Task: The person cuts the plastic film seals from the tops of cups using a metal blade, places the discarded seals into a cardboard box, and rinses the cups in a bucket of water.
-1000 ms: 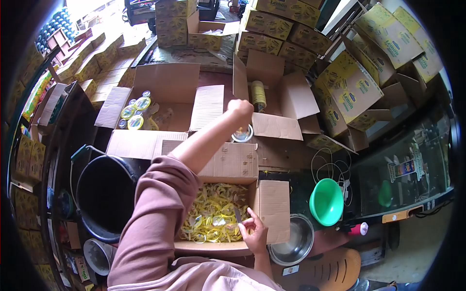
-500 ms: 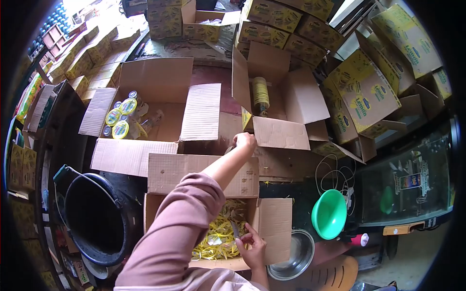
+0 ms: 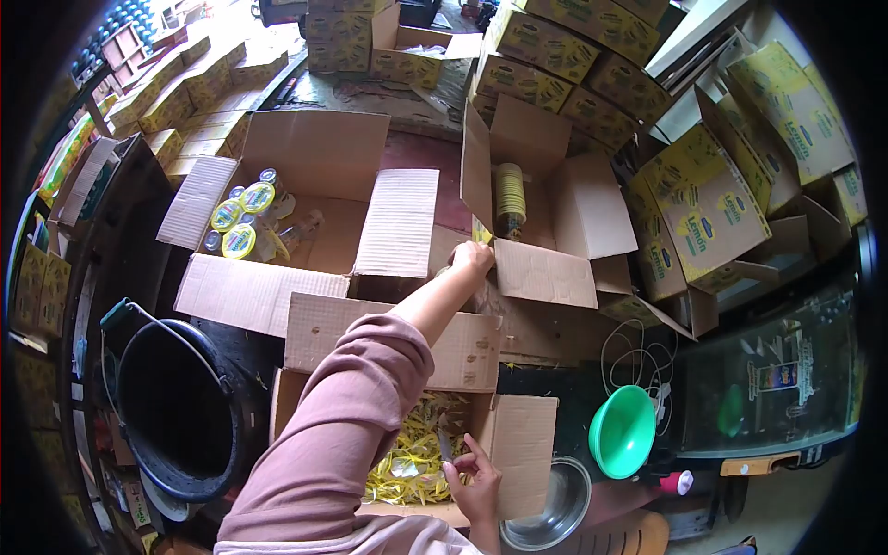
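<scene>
My left hand (image 3: pixel 474 258) is stretched forward across the near box, its fingers curled at the front left corner of the far right carton (image 3: pixel 546 273). What its fingers hold, if anything, is hidden. Below, my right hand (image 3: pixel 475 483) is closed on a small knife (image 3: pixel 445 448), the narrow grey blade pointing up. This hand is at the right side of an open cardboard box (image 3: pixel 524 449). Yellow plastic strips (image 3: pixel 412 462) lie tangled inside that box. A row of stacked yellow-rimmed cups (image 3: pixel 510 199) lies in the far right carton.
Lidded cups (image 3: pixel 240 240) lie in the open carton (image 3: pixel 314 153) at left. A black bucket (image 3: pixel 176 407) stands at lower left. At right are a green bowl (image 3: pixel 622 433), a metal bowl (image 3: pixel 555 509) and a white cable (image 3: pixel 624 351). Lemon-printed cartons (image 3: pixel 698 208) are stacked behind.
The view has shifted slightly. My left hand has moved a little toward the corner of the far right carton. My right hand still holds the knife over the strips.
</scene>
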